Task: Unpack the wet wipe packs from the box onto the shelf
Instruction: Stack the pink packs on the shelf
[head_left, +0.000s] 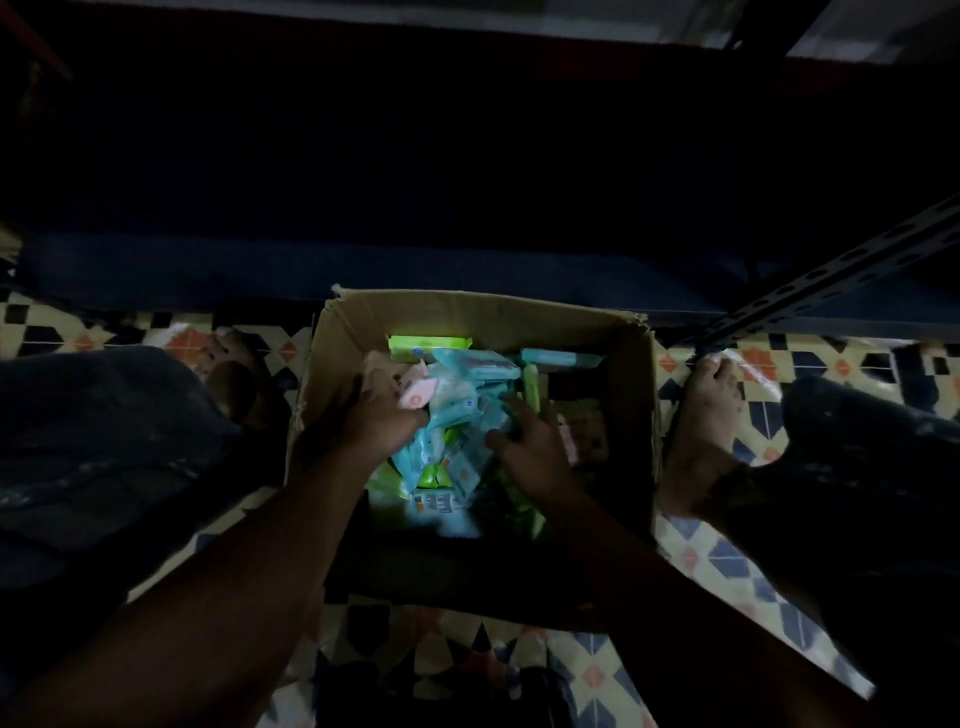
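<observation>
Brown cardboard makes the open box (631, 395), which stands on a patterned tile floor (727, 561) in very dim light. Inside the box lies a loose heap of wet wipe packs (457, 410): most are pale blue, some are green and a few are pink. One green pack (430, 343) lies flat against the far wall of the box, and a blue pack (558, 358) lies beside it, toward the far right corner. The right part of the box, near the right wall, looks darker and less full.

Both arms reach down into the box from the near edge. The left hand (376, 415) is on the left side of the heap, and its fingers are closed around a pink pack (415, 397), which it holds among the blue ones. The right hand (530, 441) rests more in the middle of the box with the fingers spread wide over the blue and green packs; it touches them, but I cannot tell if it grips any of them.

A bare foot (701, 431) stands on the floor just beside the right wall of the box, and another foot (234, 374) is near the left wall, partly hidden by dark trousers (104, 441). Beyond the far wall of the box is the dark shelf (363, 260), and a slotted metal post (841, 270) of it crosses the upper right, ending near the far right corner of the box.
</observation>
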